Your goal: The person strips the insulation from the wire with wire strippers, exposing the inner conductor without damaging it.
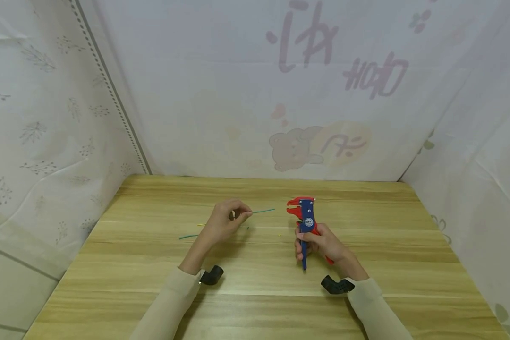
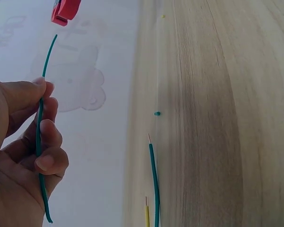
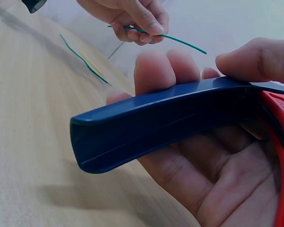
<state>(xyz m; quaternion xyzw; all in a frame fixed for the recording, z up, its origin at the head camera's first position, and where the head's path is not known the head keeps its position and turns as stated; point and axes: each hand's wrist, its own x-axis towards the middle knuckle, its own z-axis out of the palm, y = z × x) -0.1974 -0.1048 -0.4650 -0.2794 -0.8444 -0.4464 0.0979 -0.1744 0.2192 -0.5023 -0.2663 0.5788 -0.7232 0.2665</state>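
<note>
Thumb and fingers of my left hand (image 1: 229,218) pinch a green wire (image 1: 264,210), whose uncovered end points right toward the tool. In the left wrist view the green wire (image 2: 48,59) runs down across the palm, its tip just below the red jaws. My right hand (image 1: 323,244) grips a wire stripper (image 1: 307,215) with red jaws and a blue body, held upright with the jaws facing left and apart. Its blue handle (image 3: 165,118) lies across the curled fingers in the right wrist view. Between the jaws and the wire tip there is a gap.
On the wooden table (image 1: 246,311) lie another green wire (image 2: 155,184) and a yellow wire (image 2: 147,215), both with bare copper ends. A green scrap (image 2: 157,113) and a yellow scrap (image 1: 279,235) sit nearby. Patterned cloth (image 1: 221,118) hangs behind the table.
</note>
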